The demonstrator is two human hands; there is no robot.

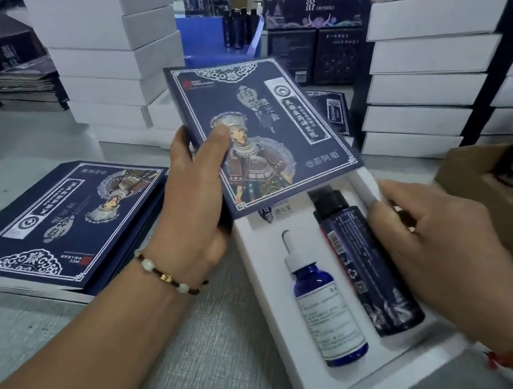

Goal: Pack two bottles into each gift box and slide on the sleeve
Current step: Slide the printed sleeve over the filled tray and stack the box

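Observation:
A white gift box lies open on the table, tilted to the right. In its left slot rests a blue dropper bottle with a white cap. A dark bottle with a black cap fills the right slot. My left hand grips a navy printed sleeve, thumb on its face, and holds it over the box's far end. My right hand holds the box's right wall, fingers curled over the far corner beside the dark bottle.
A stack of flat navy sleeves lies at the left. Piles of white boxes stand behind it, and more white boxes rise at the back right. A brown carton with dark bottles sits at the right edge.

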